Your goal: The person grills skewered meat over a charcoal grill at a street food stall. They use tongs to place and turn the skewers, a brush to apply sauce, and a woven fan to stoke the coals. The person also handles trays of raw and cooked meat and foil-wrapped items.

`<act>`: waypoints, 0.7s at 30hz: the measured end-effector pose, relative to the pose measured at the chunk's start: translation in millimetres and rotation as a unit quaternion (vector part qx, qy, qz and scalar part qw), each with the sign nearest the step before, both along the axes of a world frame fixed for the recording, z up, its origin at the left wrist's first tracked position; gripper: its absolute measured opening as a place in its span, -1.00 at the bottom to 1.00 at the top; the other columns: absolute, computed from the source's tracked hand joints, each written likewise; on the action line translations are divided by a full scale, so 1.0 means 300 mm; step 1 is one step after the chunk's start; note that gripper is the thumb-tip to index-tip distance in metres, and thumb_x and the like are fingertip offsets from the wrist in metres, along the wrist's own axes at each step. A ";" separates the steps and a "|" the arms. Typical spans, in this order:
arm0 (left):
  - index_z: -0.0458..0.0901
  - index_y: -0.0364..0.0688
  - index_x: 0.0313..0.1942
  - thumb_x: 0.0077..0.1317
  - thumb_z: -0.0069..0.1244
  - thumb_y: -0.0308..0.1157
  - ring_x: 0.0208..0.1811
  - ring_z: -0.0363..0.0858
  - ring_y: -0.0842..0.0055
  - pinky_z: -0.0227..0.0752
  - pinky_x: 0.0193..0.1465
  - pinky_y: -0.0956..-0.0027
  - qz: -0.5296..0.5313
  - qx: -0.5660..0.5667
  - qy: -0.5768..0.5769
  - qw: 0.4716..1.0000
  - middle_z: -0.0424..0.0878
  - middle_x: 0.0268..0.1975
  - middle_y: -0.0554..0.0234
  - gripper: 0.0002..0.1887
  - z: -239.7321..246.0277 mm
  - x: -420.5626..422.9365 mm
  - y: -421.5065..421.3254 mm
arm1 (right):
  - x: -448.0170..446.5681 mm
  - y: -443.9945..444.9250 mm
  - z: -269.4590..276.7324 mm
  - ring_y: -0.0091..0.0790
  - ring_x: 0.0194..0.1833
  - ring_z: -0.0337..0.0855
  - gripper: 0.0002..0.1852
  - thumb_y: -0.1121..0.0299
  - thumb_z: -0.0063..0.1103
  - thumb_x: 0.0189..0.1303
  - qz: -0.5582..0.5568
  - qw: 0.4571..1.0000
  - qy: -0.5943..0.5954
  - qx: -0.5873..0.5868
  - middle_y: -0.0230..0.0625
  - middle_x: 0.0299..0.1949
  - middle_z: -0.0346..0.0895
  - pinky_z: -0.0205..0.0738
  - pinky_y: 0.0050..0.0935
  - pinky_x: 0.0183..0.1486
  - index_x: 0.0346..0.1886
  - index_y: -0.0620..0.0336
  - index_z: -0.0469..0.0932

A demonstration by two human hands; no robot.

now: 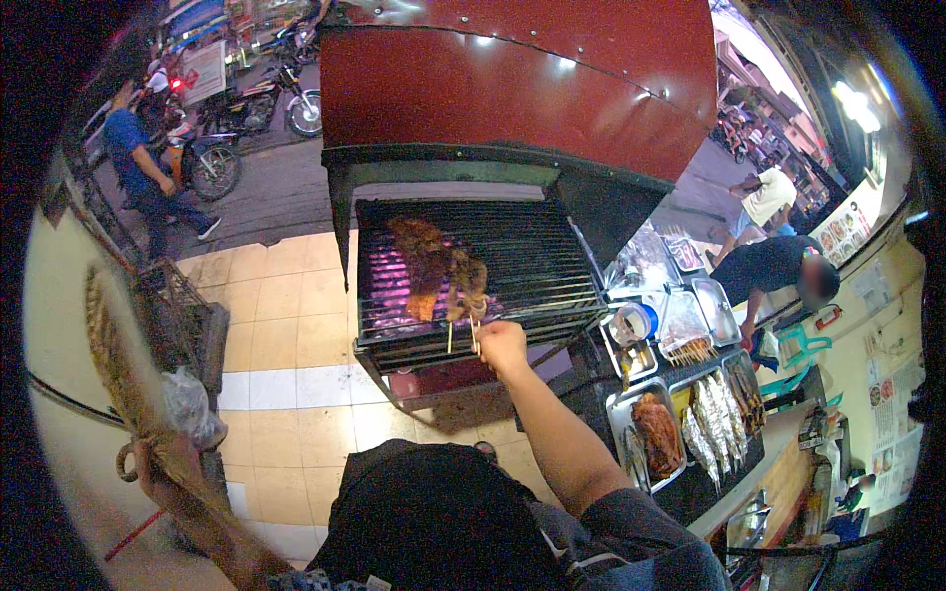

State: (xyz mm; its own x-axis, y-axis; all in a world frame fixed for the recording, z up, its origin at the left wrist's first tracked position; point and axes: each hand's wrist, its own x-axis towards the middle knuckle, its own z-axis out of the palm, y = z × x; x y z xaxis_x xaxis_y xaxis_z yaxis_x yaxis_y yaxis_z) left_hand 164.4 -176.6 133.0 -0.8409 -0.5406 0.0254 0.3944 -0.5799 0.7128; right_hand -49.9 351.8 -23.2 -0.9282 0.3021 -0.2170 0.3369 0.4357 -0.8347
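My right hand (502, 349) pinches the end of a wooden skewer (474, 332) at the front edge of a charcoal grill (532, 244). Pieces of browned meat (467, 277) lie on the grate just beyond it, and a second skewer end (450, 336) sticks out beside it. A larger dark slab of grilled meat (423, 258) rests to their left, over pinkish glowing coals. At the far left, my left hand (164, 473), blurred, is closed on a woven hand fan (114, 354), which is raised upright.
A red metal hood (517, 89) overhangs the grill. Right of it stand trays with roasted meat (656, 436), foil-wrapped items (715, 421) and skewers (691, 351). A person in black (761, 273) leans near them. A crate (174, 303) stands left; a person in blue (129, 140) walks outside by motorcycles (255, 107).
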 end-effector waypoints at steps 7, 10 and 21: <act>0.53 -0.31 0.24 0.55 0.05 -0.27 0.20 0.66 0.34 0.51 0.30 0.18 0.017 -0.126 -0.092 0.988 0.68 0.16 0.07 -0.61 -0.048 -0.023 0.028 | 0.044 0.078 -0.021 -0.42 -0.47 0.73 -0.75 0.24 0.46 0.28 -0.025 0.990 0.100 0.093 -0.27 -0.55 0.73 0.58 -0.28 -0.32 -0.31 0.27 0.75; 0.52 -0.33 0.25 0.55 0.02 -0.12 0.20 0.67 0.30 0.57 0.24 0.13 0.083 -0.055 -0.061 0.993 0.68 0.16 0.03 -0.52 0.001 0.041 0.051 | 0.087 0.055 0.077 -0.05 -0.40 0.79 -0.68 0.11 0.40 0.31 -0.033 0.946 0.168 0.276 -0.18 -0.50 0.74 0.62 -0.07 -0.26 -0.30 0.21 0.74; 0.54 -0.34 0.23 0.56 -0.02 -0.23 0.18 0.66 0.32 0.53 0.30 0.14 0.027 -0.119 -0.107 0.987 0.67 0.17 0.06 -0.59 -0.057 -0.011 0.133 | 0.058 -0.142 0.190 0.17 -0.21 0.82 -0.65 0.13 0.27 0.30 0.173 0.931 0.002 0.321 0.10 -0.28 0.77 0.70 0.09 -0.02 -0.19 0.27 0.77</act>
